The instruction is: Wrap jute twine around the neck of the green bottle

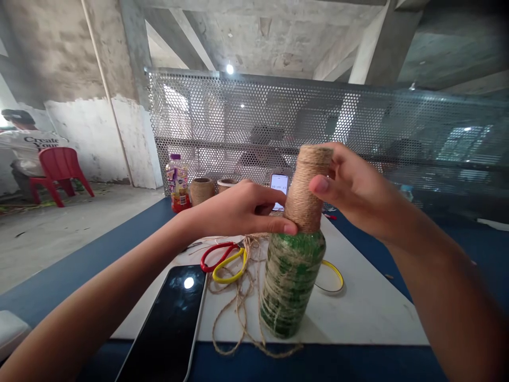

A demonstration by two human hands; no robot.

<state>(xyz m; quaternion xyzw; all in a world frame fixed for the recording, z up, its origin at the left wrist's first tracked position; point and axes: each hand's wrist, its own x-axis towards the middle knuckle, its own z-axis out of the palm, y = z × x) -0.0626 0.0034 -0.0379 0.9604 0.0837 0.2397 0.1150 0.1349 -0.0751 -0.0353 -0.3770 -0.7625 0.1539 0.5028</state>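
Green bottle [294, 281], one, twine-wound neck; stands on white board [358, 323], one. Hands, two: left hand [248, 209], fingers curled, gripping lower neck; right hand [352, 185], thumb and fingers closed around upper neck. Scissors [243, 255], one pair, left of bottle. Phones, two: black phone [170, 318], lying flat; lit phone [279, 191], propped.

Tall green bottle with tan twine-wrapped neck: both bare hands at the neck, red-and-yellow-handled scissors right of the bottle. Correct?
No, wrong side: the red-and-yellow-handled scissors lie left of the tall green bottle, per the head view. The rest holds: left hand and right hand are both at the tan twine-wrapped neck.
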